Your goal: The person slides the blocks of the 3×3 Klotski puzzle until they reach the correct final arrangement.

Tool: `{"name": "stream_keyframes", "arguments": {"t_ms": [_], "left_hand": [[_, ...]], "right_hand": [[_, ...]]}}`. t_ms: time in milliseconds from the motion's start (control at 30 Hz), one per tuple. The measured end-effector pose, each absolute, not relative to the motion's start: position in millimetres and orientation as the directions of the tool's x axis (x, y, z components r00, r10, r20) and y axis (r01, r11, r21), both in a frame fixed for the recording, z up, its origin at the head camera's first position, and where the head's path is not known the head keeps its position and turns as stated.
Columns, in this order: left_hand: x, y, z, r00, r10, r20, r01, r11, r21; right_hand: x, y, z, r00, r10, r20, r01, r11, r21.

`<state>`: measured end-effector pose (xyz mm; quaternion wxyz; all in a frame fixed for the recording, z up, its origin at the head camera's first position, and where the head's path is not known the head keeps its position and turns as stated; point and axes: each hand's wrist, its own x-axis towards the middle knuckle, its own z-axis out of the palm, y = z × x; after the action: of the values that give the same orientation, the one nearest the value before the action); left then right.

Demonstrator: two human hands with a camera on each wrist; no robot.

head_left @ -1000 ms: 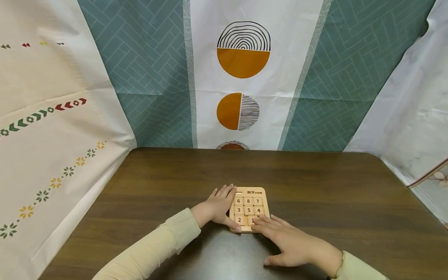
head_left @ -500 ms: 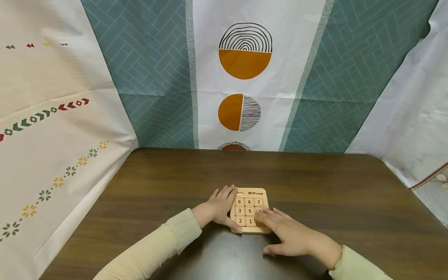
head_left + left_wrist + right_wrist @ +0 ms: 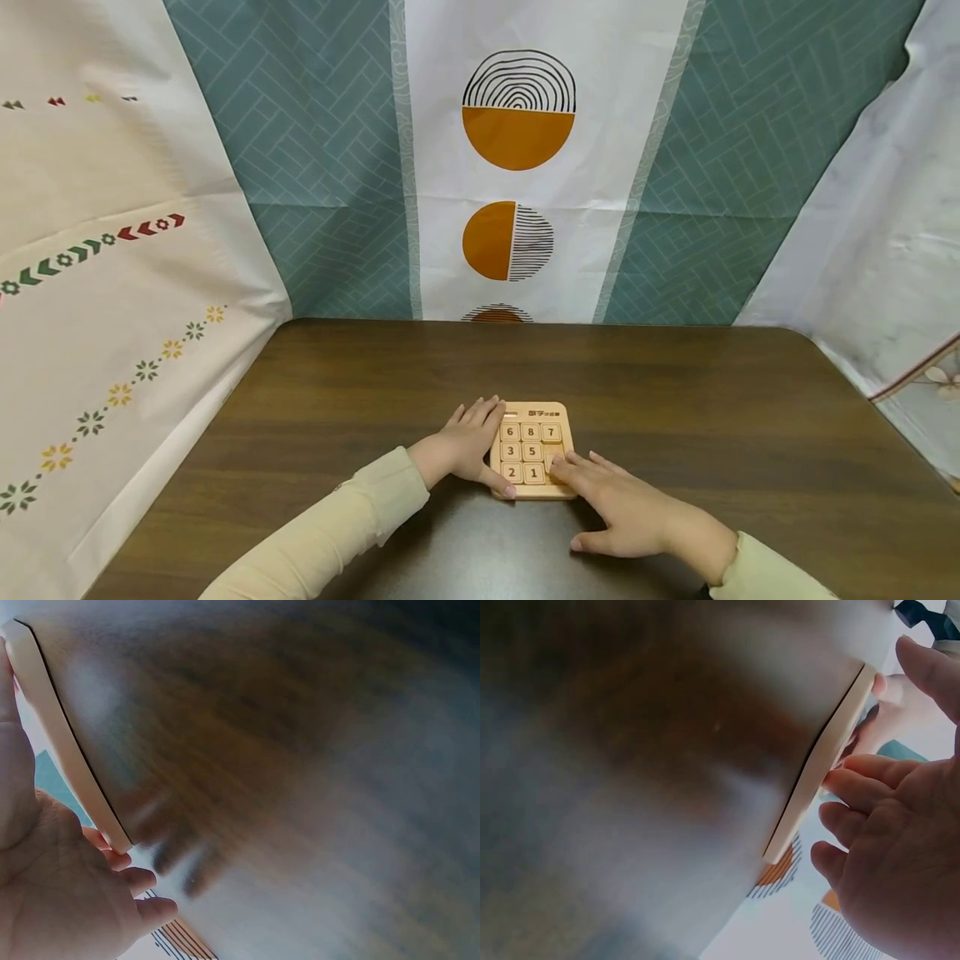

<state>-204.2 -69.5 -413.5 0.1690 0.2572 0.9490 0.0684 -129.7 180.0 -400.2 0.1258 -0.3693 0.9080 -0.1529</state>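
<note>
A wooden number slide puzzle point(image 3: 543, 492) lies flat on the dark table. Its tiles show 6, 8, 7 in the far row, 3 and 5 in the middle, 2 and 1 in the near row. My left hand point(image 3: 468, 446) holds the board's left side, thumb at the near corner and fingers by the far one. My right hand point(image 3: 633, 508) reaches in from the right, and its fingertips touch a tile low in the right column, hiding its number. A gap shows just above that tile. In the right wrist view the board's edge point(image 3: 821, 761) stands beside fairly straight fingers.
The brown wood-grain table point(image 3: 360, 375) spreads around the board. Behind it hangs a teal and white cloth point(image 3: 337, 167) with orange half circles. A cream patterned cloth point(image 3: 135, 333) hangs at the left, and a pale cloth point(image 3: 885, 250) at the right.
The 1 tile has shifted a little left into the middle column. Then a tile in the right column, the 4, has slid towards me under my right fingertips. The left hand stays put.
</note>
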Motion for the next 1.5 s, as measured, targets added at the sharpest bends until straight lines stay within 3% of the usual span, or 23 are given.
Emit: {"name": "stream_keyframes", "arguments": {"t_ms": [600, 900, 1500], "left_hand": [[-203, -70, -414, -0.807, 0.506, -0.305, 0.454, 0.862, 0.226], [-201, -69, -416, -0.805, 0.514, -0.297, 0.451, 0.855, 0.257], [-205, -70, -415, -0.811, 0.507, -0.292, 0.453, 0.86, 0.236]], "right_hand": [[-135, 170, -393, -0.676, -0.734, -0.073, -0.65, 0.64, -0.41], [-150, 152, -400, -0.673, -0.726, -0.141, -0.626, 0.66, -0.416], [-152, 174, -396, -0.7, -0.696, -0.158, -0.574, 0.681, -0.455]]}}
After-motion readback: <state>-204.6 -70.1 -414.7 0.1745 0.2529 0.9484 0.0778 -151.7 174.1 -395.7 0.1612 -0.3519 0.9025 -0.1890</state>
